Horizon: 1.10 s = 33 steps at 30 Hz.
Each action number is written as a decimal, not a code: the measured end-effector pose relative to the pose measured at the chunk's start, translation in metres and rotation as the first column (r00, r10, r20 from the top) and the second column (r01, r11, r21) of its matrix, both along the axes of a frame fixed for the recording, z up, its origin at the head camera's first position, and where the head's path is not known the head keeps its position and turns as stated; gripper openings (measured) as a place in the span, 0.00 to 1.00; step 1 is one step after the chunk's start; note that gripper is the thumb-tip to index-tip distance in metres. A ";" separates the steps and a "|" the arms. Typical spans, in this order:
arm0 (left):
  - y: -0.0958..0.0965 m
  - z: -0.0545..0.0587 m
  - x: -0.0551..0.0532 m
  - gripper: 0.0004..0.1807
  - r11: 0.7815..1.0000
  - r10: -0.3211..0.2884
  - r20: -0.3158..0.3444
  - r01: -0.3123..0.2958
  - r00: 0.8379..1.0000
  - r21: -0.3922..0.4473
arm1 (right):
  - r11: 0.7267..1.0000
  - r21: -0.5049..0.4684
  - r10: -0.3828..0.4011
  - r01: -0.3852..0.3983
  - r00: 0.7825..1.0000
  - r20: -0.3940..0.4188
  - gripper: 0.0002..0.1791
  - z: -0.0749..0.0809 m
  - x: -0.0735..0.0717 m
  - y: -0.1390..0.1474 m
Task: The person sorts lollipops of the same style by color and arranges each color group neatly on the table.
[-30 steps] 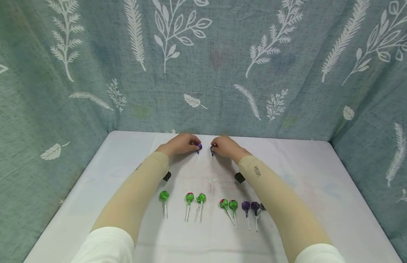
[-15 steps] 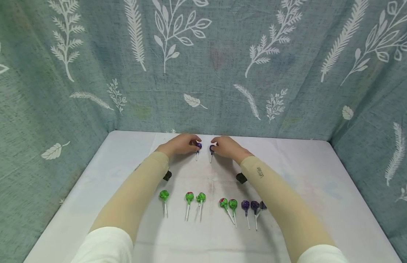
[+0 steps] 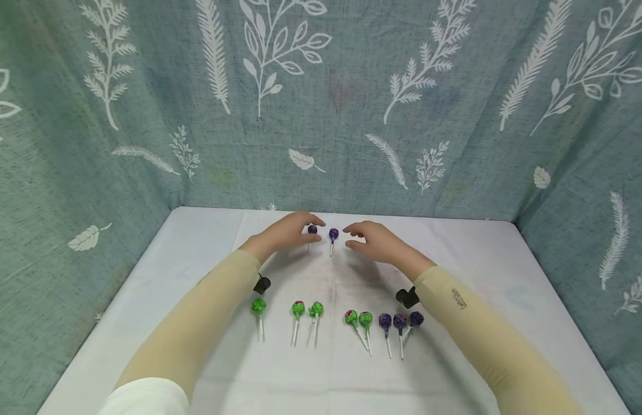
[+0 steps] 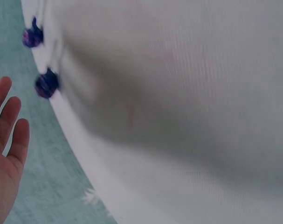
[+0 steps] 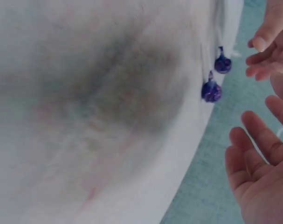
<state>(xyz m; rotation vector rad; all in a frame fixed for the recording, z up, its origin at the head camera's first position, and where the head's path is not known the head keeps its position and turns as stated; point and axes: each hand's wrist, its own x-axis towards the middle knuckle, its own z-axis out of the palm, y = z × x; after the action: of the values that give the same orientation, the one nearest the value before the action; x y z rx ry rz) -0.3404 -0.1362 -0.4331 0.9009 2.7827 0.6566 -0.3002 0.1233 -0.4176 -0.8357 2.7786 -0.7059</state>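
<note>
Two purple-wrapped lollipops lie side by side near the far edge of the white table: the left lollipop [image 3: 312,229] and the right lollipop [image 3: 333,233], sticks pointing toward the person. My left hand [image 3: 293,231] hovers around the left one, thumb and fingers spread apart, partly covering its stick. To the right of the other lollipop, my right hand [image 3: 375,239] is held apart from it with loosely bent fingers and nothing in them. Both candy heads, the nearer lollipop [image 5: 211,91] and the farther lollipop [image 5: 223,64], show free of the fingers in the right wrist view.
Closer to the person lies a row of lollipops: a lone green lollipop [image 3: 258,306], a green pair [image 3: 316,310], another green pair [image 3: 365,319], and three purple lollipops [image 3: 400,321] at right. A patterned grey-green curtain [image 3: 321,115] rises behind the table [image 3: 471,253].
Both hands have let go of the purple lollipops, which stay on the table. The right hand has drawn back to the right, and the left hand's fingers have spread.
</note>
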 end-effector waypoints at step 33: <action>0.103 0.011 0.108 0.22 0.931 -0.364 0.027 0.364 0.931 0.015 | 0.951 -0.279 -0.126 0.134 0.991 0.045 0.21 -0.030 0.126 0.111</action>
<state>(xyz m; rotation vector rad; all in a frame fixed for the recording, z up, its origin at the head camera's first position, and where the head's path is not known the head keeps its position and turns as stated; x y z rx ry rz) -0.2323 -0.0331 -0.4219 1.3516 2.4855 0.6135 -0.1739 0.2344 -0.4474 -0.6843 2.7678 -1.1487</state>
